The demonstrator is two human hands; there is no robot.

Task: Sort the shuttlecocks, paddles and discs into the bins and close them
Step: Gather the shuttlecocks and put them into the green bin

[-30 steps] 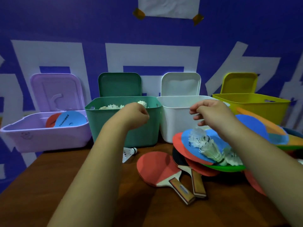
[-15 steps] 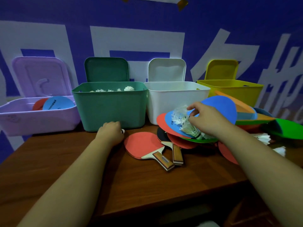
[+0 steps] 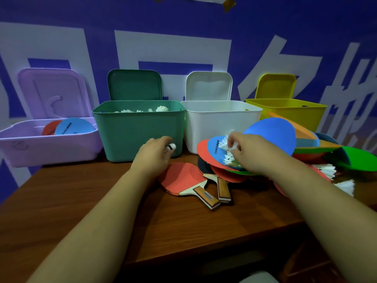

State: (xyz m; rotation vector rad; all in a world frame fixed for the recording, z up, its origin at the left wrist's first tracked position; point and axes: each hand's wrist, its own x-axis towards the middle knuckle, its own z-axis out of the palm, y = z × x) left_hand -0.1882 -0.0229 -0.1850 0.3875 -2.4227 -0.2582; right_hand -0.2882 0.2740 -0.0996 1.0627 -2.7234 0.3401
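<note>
Left hand (image 3: 155, 155) is up off the table versus half a second ago, fingers curled round a shuttlecock (image 3: 172, 147), cork poking out, right against the green bin (image 3: 138, 129) front wall. Right hand (image 3: 253, 154), well right of the green bin, pinches a second shuttlecock (image 3: 231, 145) by its feathers on the disc pile (image 3: 216, 150). Both look feather-light with crushable skirts, so I'd grip near the cork, loosely.

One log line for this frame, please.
left hand: grips loose shuttlecock by green bin | right hand: pinches pile shuttlecock on blue disc | red paddle: unsorted on table
</note>
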